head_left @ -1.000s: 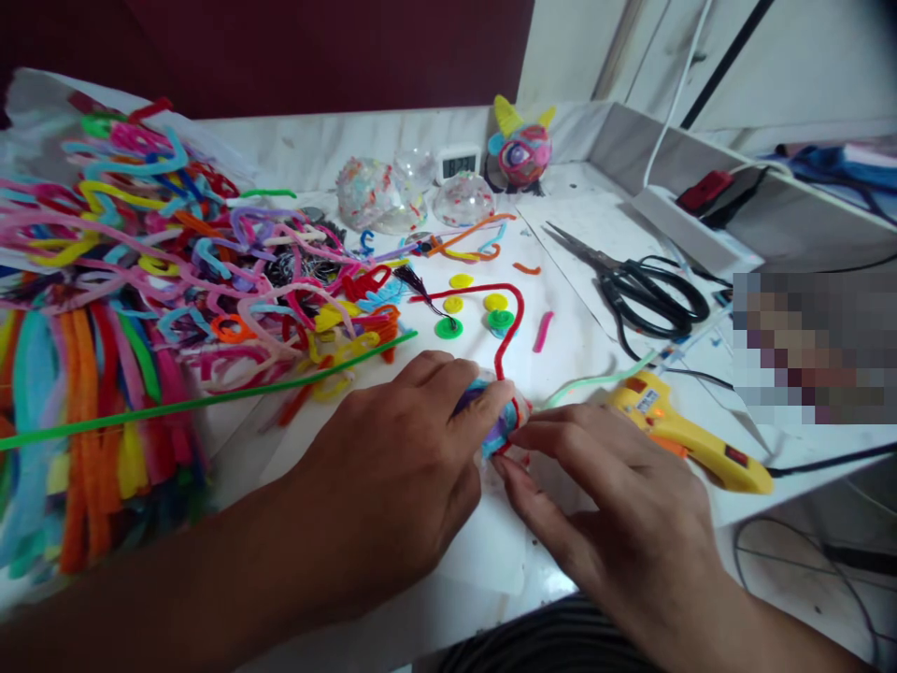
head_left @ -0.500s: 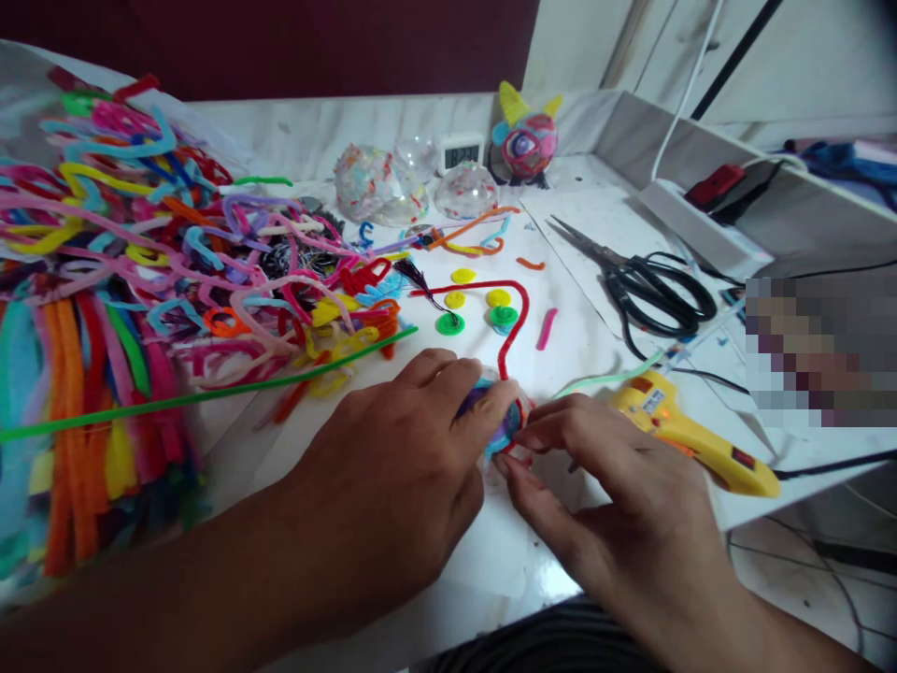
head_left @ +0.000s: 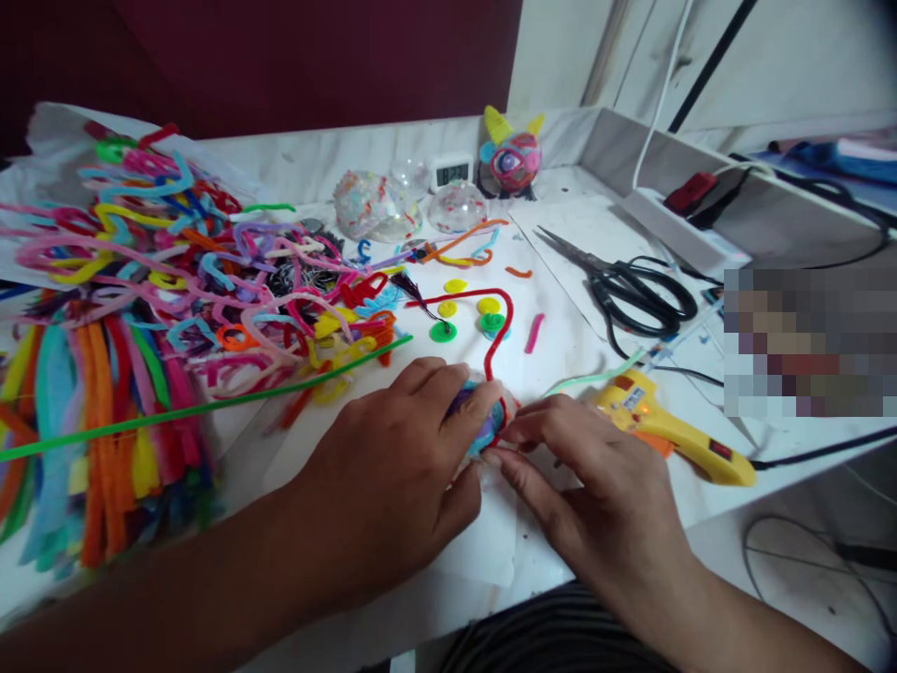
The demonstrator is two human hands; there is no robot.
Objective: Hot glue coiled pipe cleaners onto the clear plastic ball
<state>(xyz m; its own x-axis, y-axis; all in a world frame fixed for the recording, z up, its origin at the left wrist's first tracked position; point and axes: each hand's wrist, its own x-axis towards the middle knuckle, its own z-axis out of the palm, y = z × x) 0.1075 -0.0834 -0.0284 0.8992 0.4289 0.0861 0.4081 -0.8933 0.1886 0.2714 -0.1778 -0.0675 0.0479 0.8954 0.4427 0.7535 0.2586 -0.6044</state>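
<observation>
My left hand (head_left: 403, 458) is closed over a small round piece (head_left: 482, 430) with blue and purple fuzzy coils, pressing it near the tabletop; its fingers hide much of it. A red pipe cleaner (head_left: 505, 313) runs along the piece's right edge, and its bent free end stretches back over the table. At that edge, my right hand (head_left: 603, 486) pinches the red pipe cleaner between thumb and fingers. Just beyond the hands lie green coiled discs (head_left: 443, 332), yellow coiled discs (head_left: 489, 306) and a short pink piece of pipe cleaner (head_left: 534, 334).
A yellow hot glue gun (head_left: 659, 425) lies right of my right hand, with black scissors (head_left: 631, 290) behind. Heaped pipe cleaners (head_left: 189, 252) cover the left side. Clear domes (head_left: 459, 207), a digital clock (head_left: 452, 173) and a one-eyed figure (head_left: 517, 164) stand at the back.
The view has shifted slightly, so the scene sits a little further left. Both hands stay at the round piece, with the red pipe cleaner still held against its edge.
</observation>
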